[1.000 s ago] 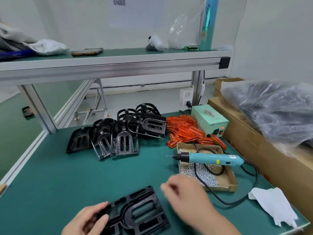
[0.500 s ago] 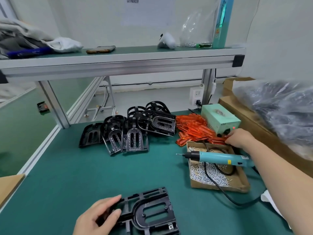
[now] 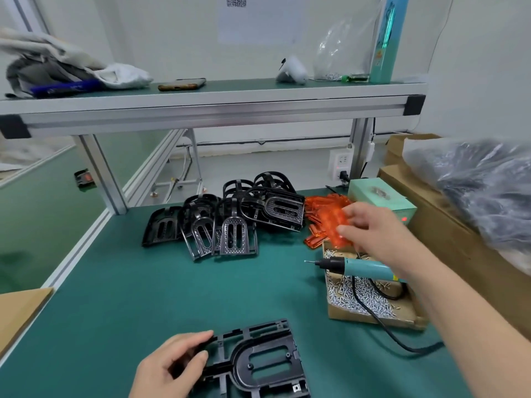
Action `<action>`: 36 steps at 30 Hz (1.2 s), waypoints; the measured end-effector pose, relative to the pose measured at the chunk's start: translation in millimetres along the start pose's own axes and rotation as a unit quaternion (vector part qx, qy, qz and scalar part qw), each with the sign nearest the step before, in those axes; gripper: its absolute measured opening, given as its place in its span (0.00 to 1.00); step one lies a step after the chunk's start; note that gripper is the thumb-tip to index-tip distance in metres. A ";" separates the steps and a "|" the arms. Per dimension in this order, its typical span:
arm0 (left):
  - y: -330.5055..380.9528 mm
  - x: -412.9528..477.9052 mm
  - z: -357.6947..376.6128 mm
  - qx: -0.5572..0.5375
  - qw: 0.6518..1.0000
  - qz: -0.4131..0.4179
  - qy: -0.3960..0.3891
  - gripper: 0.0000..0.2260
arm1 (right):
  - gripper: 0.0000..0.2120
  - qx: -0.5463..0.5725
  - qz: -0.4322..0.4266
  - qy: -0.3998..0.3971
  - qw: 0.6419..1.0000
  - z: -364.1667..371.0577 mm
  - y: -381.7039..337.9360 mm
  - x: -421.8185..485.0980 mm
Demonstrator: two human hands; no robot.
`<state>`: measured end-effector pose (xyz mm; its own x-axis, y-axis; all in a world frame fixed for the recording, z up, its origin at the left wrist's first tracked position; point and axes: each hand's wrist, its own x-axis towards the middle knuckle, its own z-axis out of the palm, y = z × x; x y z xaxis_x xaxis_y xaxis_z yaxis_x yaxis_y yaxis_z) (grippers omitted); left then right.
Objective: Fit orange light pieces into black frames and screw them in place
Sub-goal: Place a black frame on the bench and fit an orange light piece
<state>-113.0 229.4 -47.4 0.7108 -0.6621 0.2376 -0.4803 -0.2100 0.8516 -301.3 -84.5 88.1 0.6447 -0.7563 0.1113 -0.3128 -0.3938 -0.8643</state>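
A black frame lies flat on the green mat at the near edge; my left hand grips its left side. My right hand is over the pile of orange light pieces at the back right, fingers closed on a blurred orange light piece. A heap of black frames sits left of the orange pile. The teal electric screwdriver rests across a cardboard tray of screws, partly hidden by my right forearm.
A mint-green power box stands behind the orange pile. Cardboard boxes with a bagged load line the right side. An aluminium shelf spans overhead. The screwdriver cable trails across the mat. Cardboard juts in at left.
My right hand went from beside the near frame out to the back right, then shifted left over the orange pile and closed on a piece. My left hand stays on the frame.
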 end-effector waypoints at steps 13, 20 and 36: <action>74.0 8.8 -8.4 -0.175 0.980 0.042 -0.083 0.22 | 0.13 0.145 0.005 -0.239 0.960 81.7 -32.6 -85.1; 95.5 15.9 -13.6 -0.230 0.953 0.021 -0.195 0.26 | 0.12 0.154 0.018 -0.300 0.941 87.1 -35.4 -91.9; 103.2 14.4 -12.8 -0.252 0.953 -0.005 -0.169 0.19 | 0.11 0.294 0.058 -0.272 0.915 90.3 -25.9 -91.8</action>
<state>-145.7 207.4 49.9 0.4672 -0.8736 0.1360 -0.1051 0.0978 0.9896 -289.5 42.3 56.0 0.9325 -0.3407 -0.1197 -0.0747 0.1421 -0.9870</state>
